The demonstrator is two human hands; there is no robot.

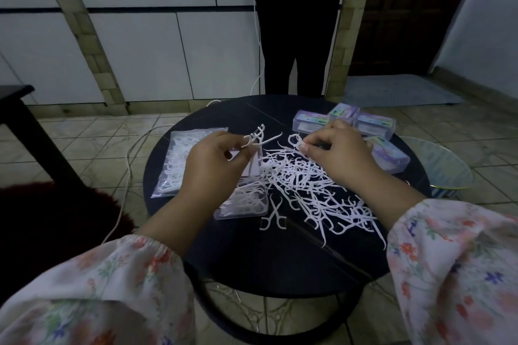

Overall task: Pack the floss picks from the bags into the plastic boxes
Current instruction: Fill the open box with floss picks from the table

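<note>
A loose heap of white floss picks (311, 185) covers the middle of the round black table (280, 255). My left hand (213, 165) pinches a small bunch of floss picks (256, 137) above an open clear plastic box (244, 202) that holds several picks. My right hand (342, 151) pinches a single floss pick (295, 138) at the far edge of the heap. A clear bag full of floss picks (182, 159) lies at the table's left.
Several closed plastic boxes (374, 124) with coloured labels sit at the table's back right. A person in dark clothes (297, 22) stands behind the table. A white cable (129, 154) runs over the tiled floor at left. A glass-topped table (443, 162) stands to the right.
</note>
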